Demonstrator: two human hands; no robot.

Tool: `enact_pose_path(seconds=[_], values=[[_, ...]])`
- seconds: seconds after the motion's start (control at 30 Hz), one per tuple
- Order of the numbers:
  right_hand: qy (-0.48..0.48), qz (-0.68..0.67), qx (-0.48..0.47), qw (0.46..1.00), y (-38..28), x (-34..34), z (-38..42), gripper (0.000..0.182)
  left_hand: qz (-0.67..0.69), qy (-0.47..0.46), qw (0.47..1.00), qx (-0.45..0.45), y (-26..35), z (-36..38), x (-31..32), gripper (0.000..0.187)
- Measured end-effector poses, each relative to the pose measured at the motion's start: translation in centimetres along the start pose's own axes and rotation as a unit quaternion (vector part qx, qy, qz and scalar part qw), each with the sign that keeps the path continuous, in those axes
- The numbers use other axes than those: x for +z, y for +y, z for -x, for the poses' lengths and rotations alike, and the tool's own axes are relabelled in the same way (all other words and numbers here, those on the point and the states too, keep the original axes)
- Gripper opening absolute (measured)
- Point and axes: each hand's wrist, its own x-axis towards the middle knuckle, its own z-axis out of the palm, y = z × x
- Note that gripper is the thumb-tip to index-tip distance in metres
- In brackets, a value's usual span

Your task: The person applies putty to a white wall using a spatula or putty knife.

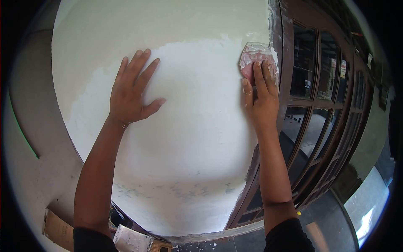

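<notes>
White putty (197, 96) covers much of the wall (176, 21), whose upper part is a duller beige. My left hand (131, 90) rests flat against it at the left, fingers spread, holding nothing. At the upper right, my right hand (263, 94) presses a pink putty scraper (252, 59) to the wall, close to the dark door frame. Wet white putty coats much of the scraper's face, and flecks of it dot my right fingers. The grip underneath is partly hidden by my hand.
A dark wooden frame (286, 63) with glass panes runs along the right edge of the wall. Down at the lower left are a cardboard box (58, 229) and a putty-smeared white container (132, 240). White spots mark the dark floor tiles (216, 245).
</notes>
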Motion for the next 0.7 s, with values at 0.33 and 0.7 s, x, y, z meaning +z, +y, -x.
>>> enact_pose_path(seconds=[0.33, 0.7], values=[[0.019, -0.007, -0.041, 0.999, 0.5, -1.3, 1.8, 0.053, 0.0, 0.005, 1.0, 0.003, -0.1, 0.0, 0.1, 0.076], [-0.037, -0.031, -0.004, 0.999, -1.7, -0.3, 2.0, 0.052, -0.007, 0.002, 1.0, 0.001, -0.1, 0.0, 0.2, 0.076]])
